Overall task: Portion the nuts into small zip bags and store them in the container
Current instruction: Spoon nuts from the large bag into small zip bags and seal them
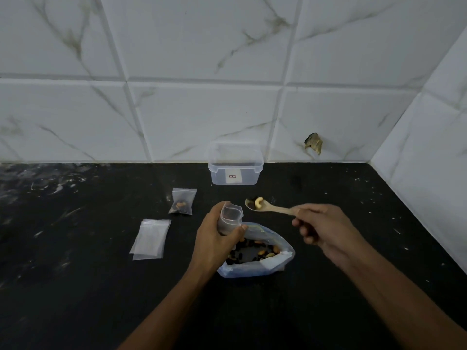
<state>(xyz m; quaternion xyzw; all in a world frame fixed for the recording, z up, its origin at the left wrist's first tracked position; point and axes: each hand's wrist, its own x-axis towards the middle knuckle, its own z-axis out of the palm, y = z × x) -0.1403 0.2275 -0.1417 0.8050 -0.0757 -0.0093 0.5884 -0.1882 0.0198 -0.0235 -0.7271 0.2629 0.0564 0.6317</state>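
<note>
So this is roughly the second portion going in. The left hand [217,238] has its fingers wrapped around a small zip bag [230,219], holding it upright with the mouth open, right over the big bag of nuts [257,253] sitting near the middle of the counter [75,286]. The right hand [321,228] is gripping the handle of a wooden spoon [265,207] with curled fingers, and the bowl of it carries a cashew and something dark, raisins probably, hard to tell in this light. The spoon sits just beside the bag mouth, not yet tipped in.

Done so far: one filled bag [182,202] lying on the counter toward the back, left of the hands; can't tell whether it's zipped. Left to do: fill this one, plus the empty bags [150,239] stacked further left. The clear container [235,164] is at the back edge against the tiled wall and looks like it has no bags in it, so all the storing is still ahead.
</note>
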